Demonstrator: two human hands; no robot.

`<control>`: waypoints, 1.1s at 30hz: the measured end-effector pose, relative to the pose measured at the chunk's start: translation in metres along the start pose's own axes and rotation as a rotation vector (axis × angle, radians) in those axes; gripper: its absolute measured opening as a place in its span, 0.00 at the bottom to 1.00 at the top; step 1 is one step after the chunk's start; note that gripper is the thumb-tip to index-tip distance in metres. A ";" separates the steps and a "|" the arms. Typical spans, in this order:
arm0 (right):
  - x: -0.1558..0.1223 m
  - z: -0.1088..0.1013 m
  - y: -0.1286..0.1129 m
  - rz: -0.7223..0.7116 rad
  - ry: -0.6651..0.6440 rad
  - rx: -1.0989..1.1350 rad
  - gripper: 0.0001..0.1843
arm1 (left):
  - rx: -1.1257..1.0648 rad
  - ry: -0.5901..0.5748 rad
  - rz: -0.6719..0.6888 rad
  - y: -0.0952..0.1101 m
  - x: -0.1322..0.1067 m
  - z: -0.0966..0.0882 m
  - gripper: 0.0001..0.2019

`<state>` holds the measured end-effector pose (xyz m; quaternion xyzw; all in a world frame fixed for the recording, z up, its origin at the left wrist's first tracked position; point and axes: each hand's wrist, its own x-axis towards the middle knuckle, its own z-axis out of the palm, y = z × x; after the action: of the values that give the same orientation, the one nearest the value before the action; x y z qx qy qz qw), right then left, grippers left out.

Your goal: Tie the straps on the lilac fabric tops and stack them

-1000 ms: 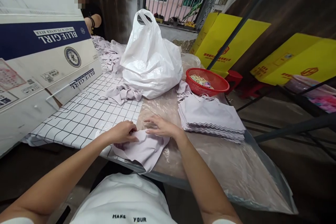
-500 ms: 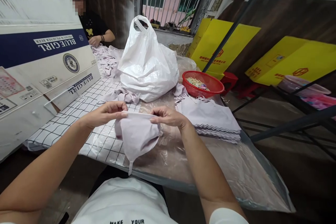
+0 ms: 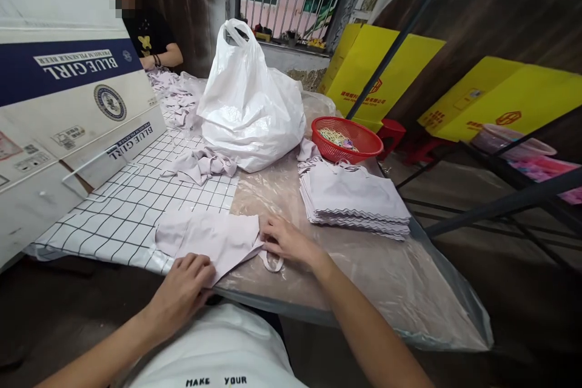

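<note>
A pale lilac cloth piece (image 3: 213, 236) lies flat on the table near its front edge. My left hand (image 3: 182, 291) rests on its near corner with the fingers curled down onto the fabric. My right hand (image 3: 284, 239) presses the cloth's right edge, fingers stretched flat, beside a thin loop strap (image 3: 271, 264). A neat stack of folded lilac pieces (image 3: 354, 200) sits to the right of my right hand.
A full white plastic bag (image 3: 248, 106) stands mid-table, loose lilac cloth (image 3: 200, 163) beside it. A red basket (image 3: 346, 139) is behind the stack. A Blue Girl carton (image 3: 68, 109) stands at left. Another person (image 3: 145, 36) sits at the far end. Yellow boards (image 3: 495, 103) lean at right.
Both hands have lowered the cloth from mid-air onto the table and spread it flat. My left hand has slid to the near corner, my right to the right edge.
</note>
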<state>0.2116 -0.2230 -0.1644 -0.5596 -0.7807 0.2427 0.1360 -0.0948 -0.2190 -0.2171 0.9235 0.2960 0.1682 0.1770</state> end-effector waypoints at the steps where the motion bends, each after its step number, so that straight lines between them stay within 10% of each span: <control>1: -0.002 0.001 0.000 -0.001 0.035 0.039 0.01 | -0.051 0.008 -0.012 -0.002 -0.003 -0.002 0.05; 8: -0.008 -0.028 -0.013 0.100 0.192 0.610 0.14 | -0.643 -0.009 -0.406 -0.019 0.017 -0.055 0.19; 13: 0.007 0.007 -0.046 0.080 0.049 0.334 0.26 | -1.066 0.070 -0.620 -0.008 0.050 -0.075 0.25; 16: 0.017 0.032 -0.056 0.060 0.139 0.193 0.08 | -1.204 0.019 -0.682 0.002 0.063 -0.090 0.24; 19: 0.021 0.022 -0.051 0.116 0.143 0.333 0.13 | -1.249 -0.079 -0.685 0.001 0.073 -0.117 0.22; 25: 0.035 -0.031 -0.023 0.113 0.218 0.465 0.09 | -0.796 0.054 -0.549 -0.047 0.114 -0.148 0.21; 29: 0.040 -0.022 -0.016 0.149 0.476 0.087 0.09 | -0.138 0.257 -0.420 -0.072 0.122 -0.120 0.12; 33: 0.036 0.004 -0.024 -0.069 0.320 0.004 0.04 | -0.084 -0.021 -0.066 -0.066 0.099 -0.073 0.08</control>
<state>0.1781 -0.1964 -0.1569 -0.5639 -0.7672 0.1471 0.2679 -0.0817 -0.0918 -0.1602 0.9066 0.3172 0.1647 0.2242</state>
